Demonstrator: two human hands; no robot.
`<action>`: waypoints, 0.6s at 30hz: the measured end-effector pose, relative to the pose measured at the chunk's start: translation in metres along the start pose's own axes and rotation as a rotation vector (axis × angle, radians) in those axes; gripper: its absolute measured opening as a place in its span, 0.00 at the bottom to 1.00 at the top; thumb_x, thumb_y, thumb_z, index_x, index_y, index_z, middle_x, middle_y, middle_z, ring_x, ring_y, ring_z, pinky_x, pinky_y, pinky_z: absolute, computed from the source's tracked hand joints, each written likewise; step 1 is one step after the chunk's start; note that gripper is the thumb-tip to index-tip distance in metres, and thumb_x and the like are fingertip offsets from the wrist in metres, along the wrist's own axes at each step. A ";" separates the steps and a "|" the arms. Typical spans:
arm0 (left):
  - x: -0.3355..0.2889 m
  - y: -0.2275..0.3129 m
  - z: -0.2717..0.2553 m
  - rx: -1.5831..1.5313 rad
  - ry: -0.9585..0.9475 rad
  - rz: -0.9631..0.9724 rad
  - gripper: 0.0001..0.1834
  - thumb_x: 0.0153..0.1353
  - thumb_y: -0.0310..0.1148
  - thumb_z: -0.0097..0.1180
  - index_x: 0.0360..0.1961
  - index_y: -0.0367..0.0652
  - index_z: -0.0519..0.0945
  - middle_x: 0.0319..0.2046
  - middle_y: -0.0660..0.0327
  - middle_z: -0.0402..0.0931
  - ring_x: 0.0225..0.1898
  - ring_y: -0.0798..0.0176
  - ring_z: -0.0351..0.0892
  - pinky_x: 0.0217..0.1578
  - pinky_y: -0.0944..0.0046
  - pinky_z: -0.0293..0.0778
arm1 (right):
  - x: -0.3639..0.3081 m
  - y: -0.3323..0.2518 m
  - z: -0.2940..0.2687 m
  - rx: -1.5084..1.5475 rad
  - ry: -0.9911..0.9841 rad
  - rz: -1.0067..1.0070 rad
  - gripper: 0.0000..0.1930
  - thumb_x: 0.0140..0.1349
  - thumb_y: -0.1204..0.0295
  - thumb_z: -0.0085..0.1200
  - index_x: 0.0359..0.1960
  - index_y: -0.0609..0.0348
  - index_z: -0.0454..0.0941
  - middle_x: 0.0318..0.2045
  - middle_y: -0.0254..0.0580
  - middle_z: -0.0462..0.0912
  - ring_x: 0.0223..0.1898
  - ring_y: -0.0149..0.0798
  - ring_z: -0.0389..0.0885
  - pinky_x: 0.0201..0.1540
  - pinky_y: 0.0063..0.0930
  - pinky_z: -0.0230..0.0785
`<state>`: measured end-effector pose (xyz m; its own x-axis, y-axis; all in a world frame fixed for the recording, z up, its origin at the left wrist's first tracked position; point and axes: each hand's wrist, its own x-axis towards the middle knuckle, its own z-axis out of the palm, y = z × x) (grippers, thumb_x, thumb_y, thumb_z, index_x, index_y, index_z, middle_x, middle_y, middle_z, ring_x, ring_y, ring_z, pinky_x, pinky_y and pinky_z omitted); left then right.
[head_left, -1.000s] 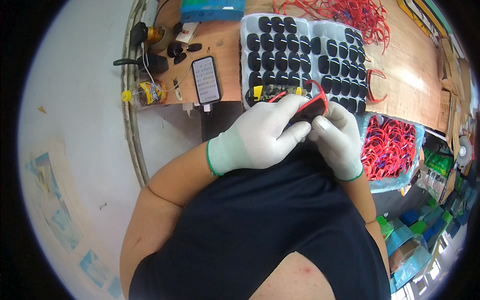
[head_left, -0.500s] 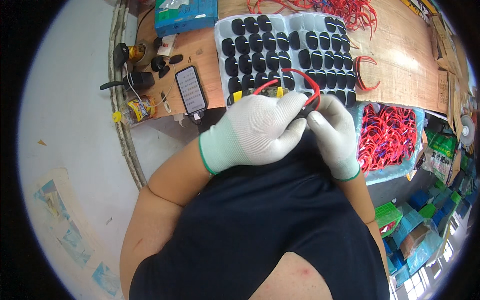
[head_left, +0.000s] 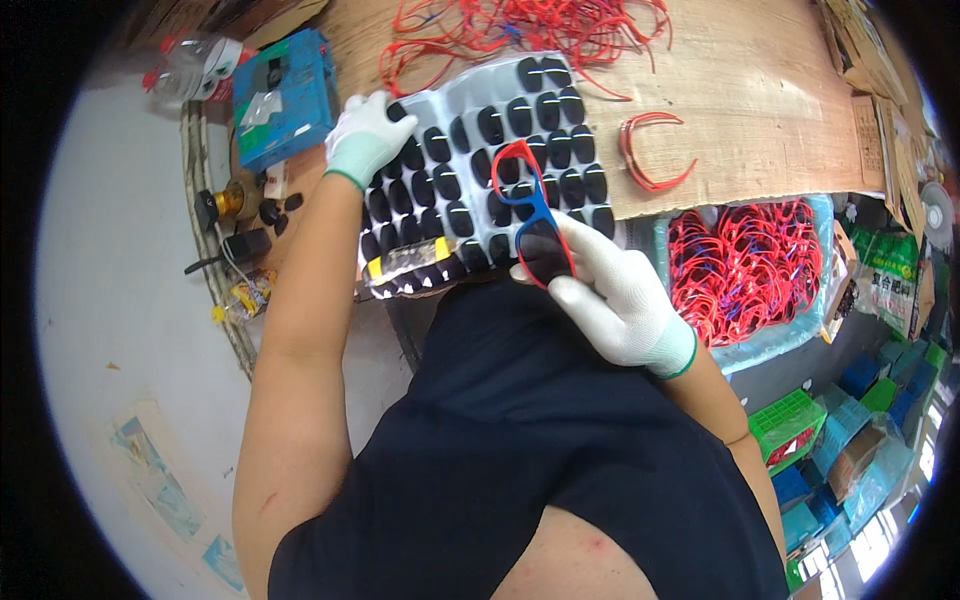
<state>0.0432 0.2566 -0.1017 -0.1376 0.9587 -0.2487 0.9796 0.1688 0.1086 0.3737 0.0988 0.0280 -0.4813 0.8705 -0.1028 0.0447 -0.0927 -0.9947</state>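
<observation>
My right hand (head_left: 620, 300), in a white knit glove with a green cuff, grips a pair of red sunglasses with a blue bridge (head_left: 540, 212) by the near rim. A dark lens (head_left: 545, 252) sits in that rim; through the far rim the tray shows. My gloved left hand (head_left: 368, 132) reaches to the far left corner of the white lens tray (head_left: 455, 97). Its thumb and fingers close around a dark lens (head_left: 397, 111) there. Rows of dark lenses fill much of the tray, with some bare pockets at the back.
Red frames (head_left: 530, 25) are heaped behind the tray. One red frame (head_left: 650, 150) lies to its right. A blue-lined bin of red glasses (head_left: 745, 265) stands at the right, below the table's edge. At the left are a blue box (head_left: 285, 100) and plastic bottles (head_left: 200, 70).
My left hand has let go of the sunglasses and moved to the tray's far left corner. The right hand now holds them alone, over the tray. The view has shifted; the phone no longer shows.
</observation>
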 end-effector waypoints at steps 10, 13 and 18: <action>-0.012 0.001 -0.012 -0.386 0.137 0.075 0.20 0.61 0.43 0.67 0.45 0.37 0.81 0.33 0.56 0.83 0.40 0.54 0.84 0.46 0.60 0.79 | 0.004 0.007 -0.019 0.420 -0.041 0.193 0.28 0.60 0.88 0.44 0.64 0.63 0.59 0.57 0.50 0.78 0.44 0.32 0.80 0.53 0.30 0.75; -0.072 0.025 -0.057 -0.964 -0.127 0.096 0.15 0.64 0.40 0.65 0.42 0.39 0.80 0.28 0.63 0.79 0.32 0.67 0.81 0.36 0.68 0.77 | 0.009 0.010 -0.014 0.326 0.038 0.218 0.21 0.63 0.85 0.45 0.59 0.64 0.63 0.43 0.46 0.82 0.39 0.33 0.83 0.50 0.30 0.77; -0.181 0.049 -0.060 -1.683 -0.540 -0.020 0.10 0.67 0.31 0.64 0.44 0.43 0.76 0.30 0.67 0.77 0.27 0.75 0.76 0.26 0.74 0.71 | 0.030 0.005 0.039 -0.090 -0.006 0.085 0.18 0.65 0.77 0.59 0.54 0.66 0.70 0.40 0.45 0.84 0.42 0.35 0.85 0.49 0.32 0.76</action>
<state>0.1073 0.1050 0.0063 0.2528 0.8370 -0.4853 -0.2674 0.5425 0.7964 0.3258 0.1054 0.0200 -0.4779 0.8584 -0.1865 0.1637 -0.1216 -0.9790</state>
